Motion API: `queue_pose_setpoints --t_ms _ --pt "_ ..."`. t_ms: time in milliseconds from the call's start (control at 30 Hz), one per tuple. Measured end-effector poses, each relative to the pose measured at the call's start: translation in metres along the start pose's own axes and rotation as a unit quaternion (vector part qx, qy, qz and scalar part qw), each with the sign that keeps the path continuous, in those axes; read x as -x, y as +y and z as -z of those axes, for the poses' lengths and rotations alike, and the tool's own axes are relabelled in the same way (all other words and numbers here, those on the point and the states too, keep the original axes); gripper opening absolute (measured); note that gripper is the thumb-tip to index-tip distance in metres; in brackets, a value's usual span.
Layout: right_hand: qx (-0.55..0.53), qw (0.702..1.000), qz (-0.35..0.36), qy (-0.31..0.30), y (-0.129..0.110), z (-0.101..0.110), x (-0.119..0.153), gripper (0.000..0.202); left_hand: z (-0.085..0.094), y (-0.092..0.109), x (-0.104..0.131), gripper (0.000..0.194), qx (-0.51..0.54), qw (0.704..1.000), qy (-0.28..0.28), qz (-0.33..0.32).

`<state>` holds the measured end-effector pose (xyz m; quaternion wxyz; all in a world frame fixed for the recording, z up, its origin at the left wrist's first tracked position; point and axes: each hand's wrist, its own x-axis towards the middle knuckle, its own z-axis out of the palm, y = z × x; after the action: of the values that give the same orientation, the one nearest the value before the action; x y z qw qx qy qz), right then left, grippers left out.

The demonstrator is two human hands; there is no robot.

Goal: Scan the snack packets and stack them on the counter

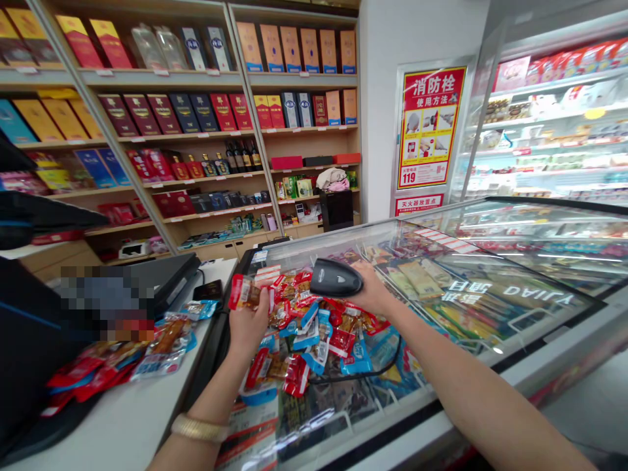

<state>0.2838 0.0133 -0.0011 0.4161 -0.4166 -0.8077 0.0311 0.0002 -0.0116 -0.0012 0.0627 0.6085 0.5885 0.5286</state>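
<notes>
My left hand is closed on a small red snack packet with a clear window showing brown food. In my right hand is a black barcode scanner, its head pointing left toward the packet, a short gap apart. Beneath both hands a loose pile of red and blue snack packets lies on the glass top of a chest freezer. The scanner's black cable loops over the glass at the pile's near side. The scanner's handle is mostly hidden by my fingers.
On the white counter at left, more snack packets lie beside a dark monitor or till and a phone-like black object. Shelves of boxed bottles line the back wall. A lit display fridge stands at right.
</notes>
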Motion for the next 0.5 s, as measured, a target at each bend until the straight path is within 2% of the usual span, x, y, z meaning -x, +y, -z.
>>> queue_pose_setpoints --t_ms 200,500 --pt "0.018 0.998 0.027 -0.054 -0.013 -0.001 0.002 0.028 -0.005 -0.006 0.006 0.04 -0.071 0.996 -0.05 -0.022" --pt "-0.002 0.997 0.021 -0.076 -0.016 -0.002 0.002 0.033 -0.006 -0.008 0.005 0.042 -0.088 0.995 -0.039 -0.023"
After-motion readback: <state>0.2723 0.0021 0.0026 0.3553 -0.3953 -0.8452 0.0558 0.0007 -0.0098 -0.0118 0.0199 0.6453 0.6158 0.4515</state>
